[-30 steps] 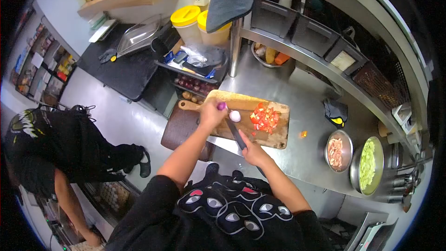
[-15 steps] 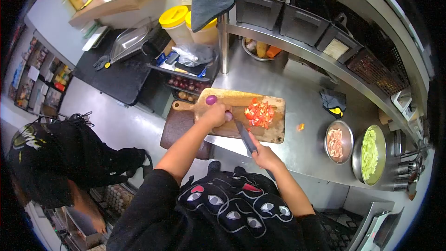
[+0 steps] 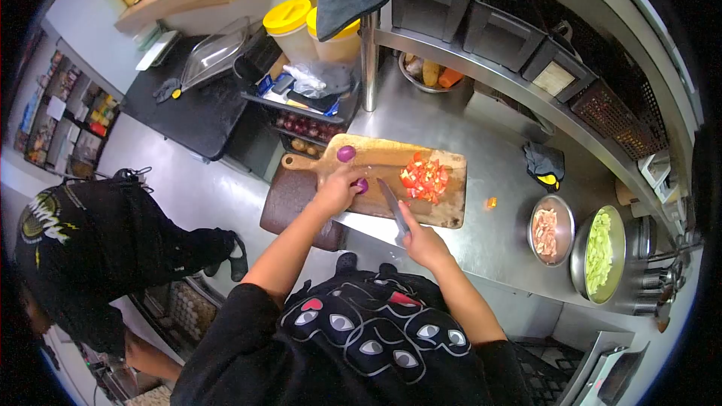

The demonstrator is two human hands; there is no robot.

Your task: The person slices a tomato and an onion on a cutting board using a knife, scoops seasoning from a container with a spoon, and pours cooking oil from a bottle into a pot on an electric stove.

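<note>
My left hand (image 3: 338, 191) is closed on a piece of red onion (image 3: 362, 186) on the wooden cutting board (image 3: 376, 152). A second piece of red onion (image 3: 346, 153) lies just beyond that hand, near the board's handle. In my right hand (image 3: 426, 245) is a kitchen knife (image 3: 392, 201), its blade pointing up and left with the tip close to the held onion. To the right on the same board sits a pile of chopped red vegetable (image 3: 426, 179), perhaps tomato or pepper.
Right of the board stand a metal bowl of sliced raw meat (image 3: 544, 232) and a larger bowl of chopped green vegetable (image 3: 599, 251). A grey glove (image 3: 544, 163) lies behind them. Shelf bins (image 3: 502, 35) overhang the counter's back. A person in black (image 3: 113, 244) bends at the left.
The onion under my left hand now shows its purple skin side. My knife blade stands slightly further from it and more upright. The person at left has shifted, and the view has moved slightly.
</note>
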